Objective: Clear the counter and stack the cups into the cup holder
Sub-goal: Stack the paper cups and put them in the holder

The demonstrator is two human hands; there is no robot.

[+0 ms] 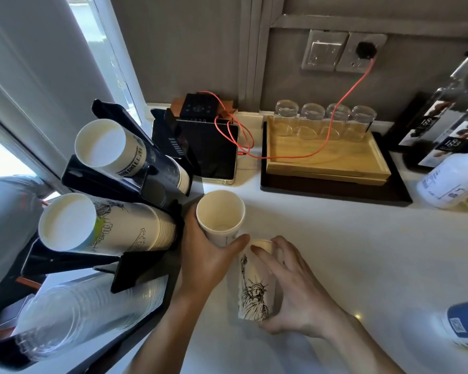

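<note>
Our left hand [203, 255] is wrapped around a plain paper cup [220, 217], upright, just right of the cup holder [97, 182]. Our right hand [295, 290] clamps a statue-print cup [254, 295], thumb low, fingers at its rim, near on the white surface [335, 252]. Holder tubes carry stacked cups [106, 225].
</note>
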